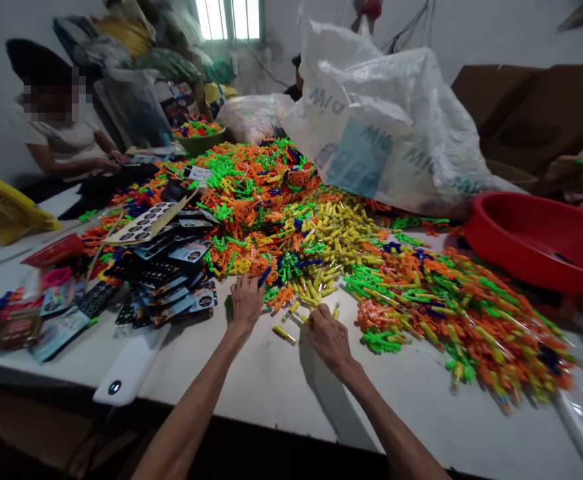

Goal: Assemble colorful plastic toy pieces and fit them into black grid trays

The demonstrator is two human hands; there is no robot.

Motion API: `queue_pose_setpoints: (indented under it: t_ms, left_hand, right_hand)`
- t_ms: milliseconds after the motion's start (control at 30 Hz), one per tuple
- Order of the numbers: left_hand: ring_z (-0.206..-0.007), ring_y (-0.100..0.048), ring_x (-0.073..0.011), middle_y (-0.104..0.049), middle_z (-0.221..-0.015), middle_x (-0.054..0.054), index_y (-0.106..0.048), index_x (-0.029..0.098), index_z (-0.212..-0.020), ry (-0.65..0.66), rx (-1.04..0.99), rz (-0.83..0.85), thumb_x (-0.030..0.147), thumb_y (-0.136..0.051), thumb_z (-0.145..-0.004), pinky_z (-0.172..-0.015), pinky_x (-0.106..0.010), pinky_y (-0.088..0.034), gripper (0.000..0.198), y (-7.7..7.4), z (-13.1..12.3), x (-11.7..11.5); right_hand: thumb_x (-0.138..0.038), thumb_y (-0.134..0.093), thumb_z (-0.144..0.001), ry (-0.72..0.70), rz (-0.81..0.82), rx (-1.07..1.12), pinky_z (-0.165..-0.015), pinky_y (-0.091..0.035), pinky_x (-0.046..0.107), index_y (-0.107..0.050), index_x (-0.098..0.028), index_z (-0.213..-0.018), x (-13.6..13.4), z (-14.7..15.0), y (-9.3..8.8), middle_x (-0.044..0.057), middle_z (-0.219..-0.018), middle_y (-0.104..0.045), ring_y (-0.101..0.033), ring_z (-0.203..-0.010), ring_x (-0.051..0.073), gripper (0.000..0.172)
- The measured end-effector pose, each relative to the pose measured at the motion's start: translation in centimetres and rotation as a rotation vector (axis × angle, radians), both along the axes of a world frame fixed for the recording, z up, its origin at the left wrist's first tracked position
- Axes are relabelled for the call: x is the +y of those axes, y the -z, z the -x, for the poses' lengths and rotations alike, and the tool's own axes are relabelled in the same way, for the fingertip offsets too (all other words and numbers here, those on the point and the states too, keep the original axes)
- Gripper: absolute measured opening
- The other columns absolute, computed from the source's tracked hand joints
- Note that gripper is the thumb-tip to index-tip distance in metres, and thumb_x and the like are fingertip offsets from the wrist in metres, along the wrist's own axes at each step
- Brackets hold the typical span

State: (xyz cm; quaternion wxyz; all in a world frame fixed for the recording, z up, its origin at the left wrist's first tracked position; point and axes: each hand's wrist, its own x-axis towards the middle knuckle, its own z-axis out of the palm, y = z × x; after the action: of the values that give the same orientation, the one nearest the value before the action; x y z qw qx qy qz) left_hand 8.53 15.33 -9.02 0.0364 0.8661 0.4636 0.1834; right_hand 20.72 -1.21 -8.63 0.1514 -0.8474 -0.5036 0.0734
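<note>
A wide heap of small plastic toy parts (291, 220) in orange, green, yellow and blue covers the white table (271, 380). My left hand (245, 301) rests palm down at the heap's near edge, fingers stretched onto green and blue pieces. My right hand (327, 335) is beside a cluster of yellow pieces (321, 280), its fingers curled and pinching a yellow piece. One loose yellow piece (284, 334) lies on the table between my hands.
A stack of printed cards (171, 267) lies left of my hands. A red basin (541, 240) sits at right, a big white plastic sack (386, 127) behind the heap. Another person (66, 147) works at the far left near a yellow crate (1, 210).
</note>
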Motion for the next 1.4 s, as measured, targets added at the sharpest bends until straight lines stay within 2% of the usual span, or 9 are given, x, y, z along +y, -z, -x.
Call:
queue_pose_setpoints:
  t_ms: [100, 200, 333, 567, 767, 933, 1100, 1267, 1400]
  left_hand:
    - [-0.091, -0.056, -0.0234, -0.063, -0.089, -0.009, -0.063, 0.017, -0.087, -0.043, -0.264, 0.194, 0.029, -0.046, -0.085, -0.080, -0.034, -0.041, 0.021, -1.7, 1.1, -1.1]
    - [-0.062, -0.055, -0.0168, -0.059, -0.066, -0.004, -0.059, 0.016, -0.074, -0.016, -0.636, 0.699, 0.040, -0.053, -0.079, -0.057, -0.028, -0.041, 0.025, -2.9, 2.3, -3.1]
    - [-0.063, -0.059, -0.0142, -0.065, -0.078, -0.002, -0.060, 0.017, -0.083, 0.013, -1.074, 1.225, 0.040, -0.073, -0.059, -0.054, -0.024, -0.043, 0.035, -3.6, 3.4, -6.4]
    - [-0.050, -0.049, -0.0100, -0.059, -0.055, 0.000, -0.063, 0.014, -0.060, -0.043, -0.837, 0.922, 0.029, -0.075, -0.053, -0.049, -0.021, -0.037, 0.021, -3.9, 3.8, -8.9]
    - [-0.049, -0.049, -0.0094, -0.057, -0.058, 0.004, -0.062, 0.011, -0.110, 0.157, -0.674, 1.153, 0.011, -0.070, -0.049, -0.047, -0.021, -0.036, 0.061, -4.3, 2.7, -9.8]
    - [-0.052, -0.053, -0.0106, -0.062, -0.065, 0.001, -0.068, 0.011, -0.093, 0.165, -0.637, 1.307, 0.009, -0.073, -0.044, -0.049, -0.021, -0.040, 0.049, -4.0, 2.3, -10.5]
    - [-0.052, -0.059, -0.0131, -0.064, -0.065, -0.002, -0.061, 0.013, -0.075, -0.028, -0.958, 1.365, 0.022, -0.078, -0.049, -0.052, -0.025, -0.048, 0.033, -3.7, 2.2, -10.9]
    - [-0.054, -0.061, -0.0120, -0.065, -0.068, -0.002, -0.060, 0.011, -0.080, -0.080, -1.057, 1.516, 0.010, -0.077, -0.044, -0.056, -0.024, -0.050, 0.040, -3.1, 2.0, -11.2]
    - [-0.059, -0.062, -0.0136, -0.065, -0.063, -0.001, -0.055, 0.014, -0.069, -0.203, -1.259, 1.443, 0.007, -0.072, -0.045, -0.059, -0.024, -0.051, 0.030, -2.9, 1.8, -10.7]
  right_hand:
    - [-0.021, -0.046, -0.086, -0.017, -0.031, 0.111, -0.061, -0.034, 0.024, -0.056, -0.018, -0.083, -1.0, 0.2, -0.5, 0.004, -0.090, -0.059, -0.058, -0.079, 0.015, 0.011]
    - [-0.020, -0.044, -0.085, -0.023, 0.040, 0.161, -0.060, -0.032, 0.025, -0.057, -0.018, -0.083, -1.7, 0.6, -0.5, 0.004, -0.081, -0.061, -0.058, -0.076, 0.017, 0.013]
    - [-0.014, -0.046, -0.078, 0.017, 0.061, 0.149, -0.061, -0.032, 0.025, -0.057, -0.017, -0.081, -1.7, 0.9, -0.8, 0.006, -0.093, -0.061, -0.057, -0.079, 0.017, 0.012]
    - [-0.013, -0.054, -0.061, 0.126, -0.104, 0.726, -0.054, -0.033, 0.023, -0.055, -0.017, -0.063, -2.7, 1.6, -1.1, -0.001, -0.062, -0.056, -0.052, -0.061, 0.014, 0.004]
    - [-0.016, -0.056, -0.054, 0.153, -0.186, 1.220, -0.043, -0.029, 0.021, -0.054, -0.016, -0.059, -3.4, 2.8, -0.5, -0.007, -0.044, -0.048, -0.041, -0.041, 0.008, 0.005]
    - [-0.020, -0.060, -0.053, 0.226, -0.395, 1.201, -0.041, -0.033, 0.021, -0.053, -0.017, -0.057, -3.0, 1.5, -1.6, -0.006, -0.041, -0.049, -0.044, -0.039, 0.009, 0.009]
    - [-0.025, -0.064, -0.055, 0.291, -0.528, 1.292, -0.047, -0.038, 0.023, -0.055, -0.017, -0.060, -4.2, 1.2, -2.2, -0.003, -0.045, -0.054, -0.050, -0.044, 0.011, 0.013]
    - [-0.021, -0.060, -0.057, 0.130, -0.324, 1.360, -0.047, -0.035, 0.022, -0.065, -0.015, -0.074, -5.0, 1.7, -1.0, -0.004, -0.051, -0.055, -0.045, -0.045, 0.009, 0.019]
    - [-0.017, -0.052, -0.058, 0.096, -0.210, 1.055, -0.048, -0.034, 0.022, -0.065, -0.014, -0.070, -4.9, 1.1, 0.3, -0.002, -0.055, -0.055, -0.047, -0.051, 0.011, 0.018]
